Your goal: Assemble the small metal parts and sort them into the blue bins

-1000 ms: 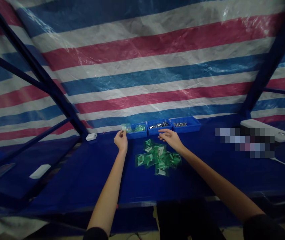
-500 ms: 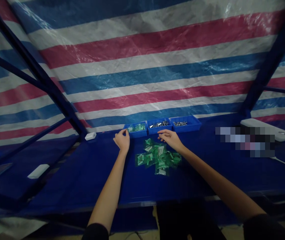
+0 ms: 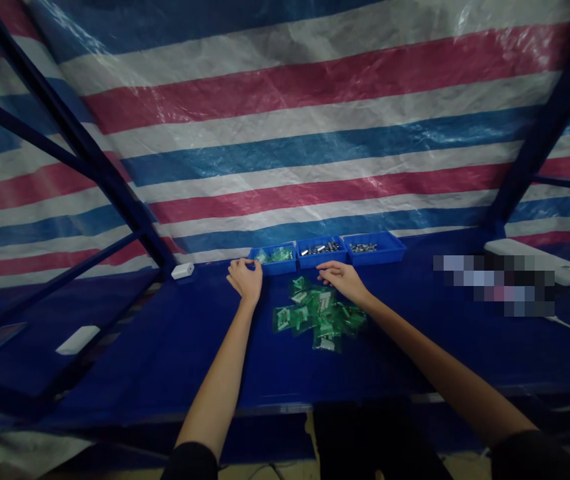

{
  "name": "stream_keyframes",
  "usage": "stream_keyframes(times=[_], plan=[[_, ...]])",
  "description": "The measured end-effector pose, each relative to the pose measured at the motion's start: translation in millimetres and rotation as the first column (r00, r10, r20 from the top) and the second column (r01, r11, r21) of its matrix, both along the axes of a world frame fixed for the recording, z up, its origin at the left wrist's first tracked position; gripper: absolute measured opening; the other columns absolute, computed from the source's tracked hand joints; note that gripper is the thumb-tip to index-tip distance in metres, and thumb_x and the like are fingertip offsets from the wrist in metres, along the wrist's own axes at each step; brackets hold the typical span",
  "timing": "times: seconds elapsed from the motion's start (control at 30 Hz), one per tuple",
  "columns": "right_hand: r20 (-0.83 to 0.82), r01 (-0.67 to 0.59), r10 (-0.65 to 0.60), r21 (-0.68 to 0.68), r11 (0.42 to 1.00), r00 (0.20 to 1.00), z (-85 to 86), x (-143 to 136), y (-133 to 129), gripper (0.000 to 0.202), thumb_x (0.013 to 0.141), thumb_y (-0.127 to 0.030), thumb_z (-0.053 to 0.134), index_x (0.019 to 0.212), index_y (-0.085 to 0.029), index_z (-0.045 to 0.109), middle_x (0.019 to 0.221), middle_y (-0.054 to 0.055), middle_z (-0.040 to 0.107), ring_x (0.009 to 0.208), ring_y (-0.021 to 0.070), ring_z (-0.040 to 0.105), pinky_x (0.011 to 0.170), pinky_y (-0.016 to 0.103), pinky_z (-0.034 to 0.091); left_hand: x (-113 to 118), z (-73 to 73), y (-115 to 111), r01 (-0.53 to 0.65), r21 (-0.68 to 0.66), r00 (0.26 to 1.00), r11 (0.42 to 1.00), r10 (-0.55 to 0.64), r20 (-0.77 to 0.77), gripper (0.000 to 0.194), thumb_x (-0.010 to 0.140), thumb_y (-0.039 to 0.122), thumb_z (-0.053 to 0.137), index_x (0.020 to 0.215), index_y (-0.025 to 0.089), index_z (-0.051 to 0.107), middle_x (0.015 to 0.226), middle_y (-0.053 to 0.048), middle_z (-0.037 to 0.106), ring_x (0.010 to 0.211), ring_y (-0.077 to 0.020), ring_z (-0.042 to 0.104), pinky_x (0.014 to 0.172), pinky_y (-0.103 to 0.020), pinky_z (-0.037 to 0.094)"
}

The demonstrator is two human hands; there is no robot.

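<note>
The blue bins [image 3: 325, 259] are lined up, presumably for easy reach. The left hand [image 3: 247, 280] and right hand [image 3: 345, 279] are loosely curled; any grip cannot be told

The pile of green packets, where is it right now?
In the head view, the pile lies on the blue table, between left forearm and right forearm, nearer than the middle bin.

Workbench area, blue parts bins [image 3: 377, 249], striped tarp wall [image 3: 295, 143]

Pkts [image 3: 325, 319] plast.; tarp [image 3: 315, 148] glossy, creased plast.
</note>
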State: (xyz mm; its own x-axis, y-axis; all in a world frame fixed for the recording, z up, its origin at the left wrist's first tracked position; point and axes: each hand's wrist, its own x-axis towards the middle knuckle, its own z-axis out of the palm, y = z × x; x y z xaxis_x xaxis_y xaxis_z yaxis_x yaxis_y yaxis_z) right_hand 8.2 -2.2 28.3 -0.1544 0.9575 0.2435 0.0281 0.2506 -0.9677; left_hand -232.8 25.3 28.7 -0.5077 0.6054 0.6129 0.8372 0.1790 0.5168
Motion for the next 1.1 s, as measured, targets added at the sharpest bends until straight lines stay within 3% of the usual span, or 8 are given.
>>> stream_keyframes(times=[0.27,0.37,0.47,0.53,0.73,0.9,1.0,1.1], plan=[[0.003,-0.004,0.004,-0.011,1.000,1.000,-0.2,-1,-1,0.021,0.068,-0.026,0.059,0.084,-0.014,0.065,0.066,0.004,0.068,0.065,0.0158,0.064,0.062,0.027,0.050,1,2.9,-5,-0.099,-0.067,0.994,0.993,0.096,-0.052,0.019,0.076,0.031,0.049,0.086,0.017,0.058,0.102,-0.013,0.054,0.101,-0.0299,0.048,0.084,-0.043,0.037],[-0.003,-0.012,0.012,0.000,1.000,1.000,-0.6,-1,-1,0.020,0.068,-0.026,0.058,0.083,-0.015,0.065,0.065,0.004,0.067,0.066,0.0159,0.064,0.062,0.027,0.050,3,4.1,-6,0.061,-0.040,0.980,0.997,-0.068,-0.185,0.023,0.080,0.028,0.045,0.097,0.019,0.058,0.107,-0.010,0.057,0.104,-0.0269,0.048,0.088,-0.041,0.034],[0.003,-0.009,0.009,0.000,1.000,1.000,-0.2,-1,-1,0.018,0.068,-0.025,0.057,0.082,-0.015,0.065,0.065,0.004,0.067,0.066,0.0158,0.064,0.063,0.027,0.050,7,2.2,-6,0.271,-0.125,0.909,0.954,-0.297,-0.292,0.025,0.084,0.028,0.039,0.098,0.021,0.060,0.105,-0.007,0.063,0.105,-0.0236,0.050,0.094,-0.041,0.029],[0.009,-0.006,0.007,-0.004,1.000,1.000,0.0,-1,-1,0.018,0.069,-0.024,0.057,0.082,-0.015,0.065,0.065,0.004,0.067,0.066,0.0157,0.065,0.063,0.027,0.050,8,0.0,-5,0.297,-0.187,0.888,0.936,-0.343,-0.306,0.030,0.086,0.032,0.038,0.102,0.019,0.060,0.104,-0.009,0.065,0.105,-0.0243,0.051,0.096,-0.042,0.028],[0.005,-0.018,0.018,0.024,1.000,1.000,-3.2,-1,2,0.018,0.069,-0.025,0.058,0.082,-0.015,0.065,0.065,0.004,0.067,0.066,0.0167,0.065,0.064,0.029,0.051,8,-2.1,-4,0.214,-0.269,0.902,0.939,-0.296,-0.315,0.037,0.089,0.034,0.032,0.107,0.016,0.059,0.107,-0.012,0.063,0.105,-0.0271,0.050,0.095,-0.045,0.029],[0.032,-0.036,0.033,0.071,0.997,0.999,-7.2,0,4,0.017,0.070,-0.024,0.057,0.083,-0.015,0.064,0.065,0.004,0.067,0.068,0.0171,0.066,0.064,0.028,0.051,11,-0.2,-7,0.099,-0.211,0.928,0.972,-0.167,-0.333,0.039,0.089,0.036,0.033,0.115,0.019,0.055,0.127,-0.016,0.047,0.117,-0.0312,0.041,0.093,-0.046,0.032],[0.105,-0.008,-0.005,0.117,0.993,0.994,-8.5,1,5,0.017,0.070,-0.023,0.056,0.082,-0.016,0.065,0.068,0.004,0.068,0.067,0.0163,0.065,0.064,0.028,0.050,12,-0.6,-8,0.037,-0.269,0.966,0.962,-0.103,-0.236,0.043,0.089,0.041,0.032,0.118,0.018,0.052,0.127,-0.019,0.044,0.116,-0.0329,0.043,0.093,-0.048,0.032],[0.199,0.043,-0.080,0.185,0.982,0.977,-9.5,3,6,0.016,0.069,-0.023,0.057,0.080,-0.017,0.067,0.070,0.004,0.068,0.068,0.0161,0.064,0.065,0.027,0.049,10,-2.5,-6,0.108,-0.365,0.985,0.925,-0.149,-0.087,0.043,0.089,0.044,0.030,0.116,0.019,0.053,0.122,-0.018,0.046,0.113,-0.0299,0.047,0.095,-0.049,0.032]])
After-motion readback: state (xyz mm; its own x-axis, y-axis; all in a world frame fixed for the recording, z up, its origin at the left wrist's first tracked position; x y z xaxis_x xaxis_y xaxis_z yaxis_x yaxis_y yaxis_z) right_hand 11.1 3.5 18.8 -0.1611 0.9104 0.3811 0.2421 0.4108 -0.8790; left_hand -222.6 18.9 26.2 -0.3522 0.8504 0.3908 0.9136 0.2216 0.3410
